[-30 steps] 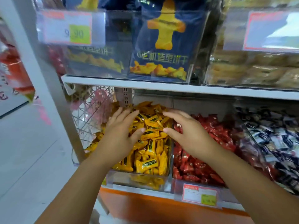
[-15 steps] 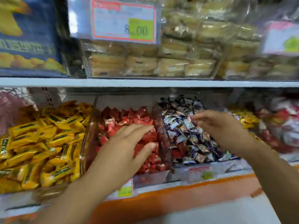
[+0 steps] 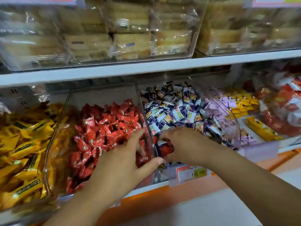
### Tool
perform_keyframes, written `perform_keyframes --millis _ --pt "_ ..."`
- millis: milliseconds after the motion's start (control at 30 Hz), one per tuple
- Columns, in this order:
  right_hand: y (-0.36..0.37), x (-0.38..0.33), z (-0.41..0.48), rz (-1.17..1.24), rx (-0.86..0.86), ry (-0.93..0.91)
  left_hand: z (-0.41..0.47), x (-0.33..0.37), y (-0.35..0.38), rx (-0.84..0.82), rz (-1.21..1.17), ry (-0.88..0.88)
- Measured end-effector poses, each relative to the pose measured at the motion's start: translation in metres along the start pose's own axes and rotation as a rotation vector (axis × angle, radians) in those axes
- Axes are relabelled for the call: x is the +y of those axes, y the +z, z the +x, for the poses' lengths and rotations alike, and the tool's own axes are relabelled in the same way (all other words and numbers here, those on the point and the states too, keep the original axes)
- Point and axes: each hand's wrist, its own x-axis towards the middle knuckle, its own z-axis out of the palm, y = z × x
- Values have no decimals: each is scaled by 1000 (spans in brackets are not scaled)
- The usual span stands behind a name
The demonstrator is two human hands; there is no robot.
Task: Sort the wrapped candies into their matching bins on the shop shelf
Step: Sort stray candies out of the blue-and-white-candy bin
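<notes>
**Stray reds lifted from the wrong bin**
Right hand (image 3: 184, 144) curls round a few stray red candies (image 3: 166, 150), count unclear, in the blue-and-white bin (image 3: 228, 111). The left hand (image 3: 123, 167) is flat-fingered and empty over the red bin (image 3: 104, 95) alongside. The wrappers look light, crinkly and slippery, best pinched mid-body. Two bins are in play, their heaps uncountable.
</notes>
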Motion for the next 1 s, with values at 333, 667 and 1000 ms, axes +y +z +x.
perform_keyframes --millis 333,667,1000 --pt "-19 24 -6 407 0 69 -1 -3 3 -55 -88 1" --pt "5 -3 15 200 53 -50 -2 -6 7 -26 -81 12" --pt "-23 18 -8 540 63 42 -2 -5 6 -26 -84 6"
